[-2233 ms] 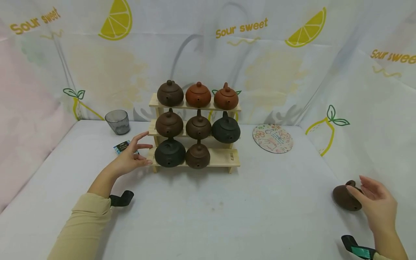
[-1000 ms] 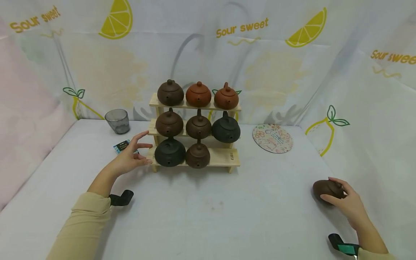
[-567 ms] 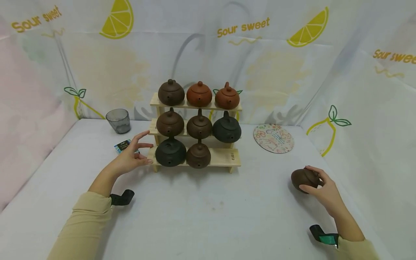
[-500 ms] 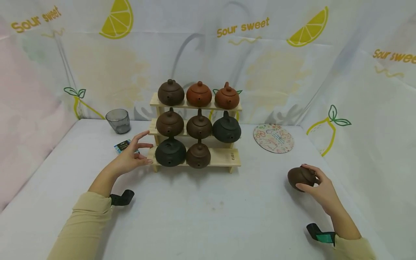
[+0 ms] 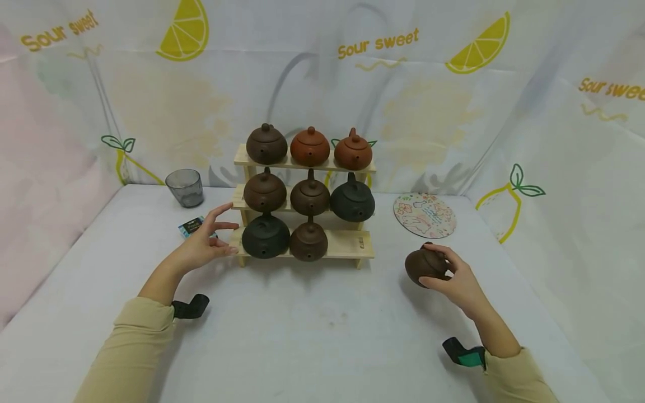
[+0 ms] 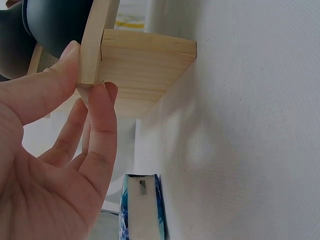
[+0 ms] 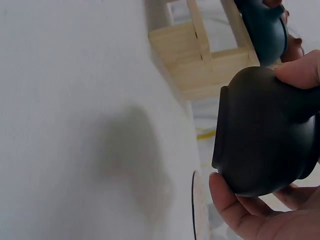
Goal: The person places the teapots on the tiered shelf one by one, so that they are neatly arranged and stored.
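A small brown clay teapot [image 5: 425, 265] is gripped by my right hand [image 5: 461, 282], thumb on one side and fingers on the other. In the right wrist view this teapot [image 7: 265, 132] hangs above the table, its shadow apart from it. My left hand [image 5: 197, 246] pinches the left end of the bottom shelf of a three-step wooden rack [image 5: 347, 244]. The left wrist view shows the thumb [image 6: 55, 85] on the board's upper side and a finger beneath. A black teapot [image 5: 265, 237] and a brown teapot [image 5: 308, 242] stand on that shelf, left of a bare stretch.
More teapots fill the middle and top shelves, among them a red-orange teapot [image 5: 310, 146]. A grey glass [image 5: 185, 188] and a small blue packet [image 5: 192, 225] are left of the rack. A round patterned mat [image 5: 425, 215] lies right of it.
From the far right, my right hand has brought the brown teapot leftward towards the rack, off the table. My left hand has stayed on the shelf end.
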`<state>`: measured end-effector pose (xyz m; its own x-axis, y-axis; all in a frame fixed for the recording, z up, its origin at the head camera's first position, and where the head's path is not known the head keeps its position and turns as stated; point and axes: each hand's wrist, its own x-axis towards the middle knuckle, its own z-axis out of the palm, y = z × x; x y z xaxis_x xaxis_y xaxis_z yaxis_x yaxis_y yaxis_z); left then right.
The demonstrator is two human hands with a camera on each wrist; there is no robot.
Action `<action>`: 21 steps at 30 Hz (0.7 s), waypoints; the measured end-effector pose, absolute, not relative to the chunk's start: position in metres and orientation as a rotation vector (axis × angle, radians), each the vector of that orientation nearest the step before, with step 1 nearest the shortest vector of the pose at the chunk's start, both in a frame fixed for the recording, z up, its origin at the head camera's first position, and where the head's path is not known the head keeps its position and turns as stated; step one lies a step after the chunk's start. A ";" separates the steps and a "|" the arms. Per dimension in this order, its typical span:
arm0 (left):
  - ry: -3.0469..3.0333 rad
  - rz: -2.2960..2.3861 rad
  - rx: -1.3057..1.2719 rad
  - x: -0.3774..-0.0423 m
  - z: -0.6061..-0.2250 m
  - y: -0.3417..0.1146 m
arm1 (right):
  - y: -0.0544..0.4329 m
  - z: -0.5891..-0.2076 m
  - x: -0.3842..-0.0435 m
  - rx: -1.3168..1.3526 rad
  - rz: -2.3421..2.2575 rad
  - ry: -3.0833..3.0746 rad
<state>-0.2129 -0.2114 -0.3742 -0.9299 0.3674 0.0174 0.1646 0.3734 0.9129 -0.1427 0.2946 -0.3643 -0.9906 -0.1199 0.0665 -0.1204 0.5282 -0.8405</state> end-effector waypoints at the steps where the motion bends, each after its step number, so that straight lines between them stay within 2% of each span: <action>1: 2.440 1.591 0.482 -0.213 -0.375 -0.212 | 0.291 -0.365 -0.144 0.241 1.519 -2.738; 10: 2.439 1.582 0.475 -0.214 -0.377 -0.212 | 0.255 -0.364 -0.157 0.401 1.668 -2.651; 21: 2.436 1.581 0.468 -0.215 -0.376 -0.212 | 0.214 -0.357 -0.170 0.588 1.605 -2.639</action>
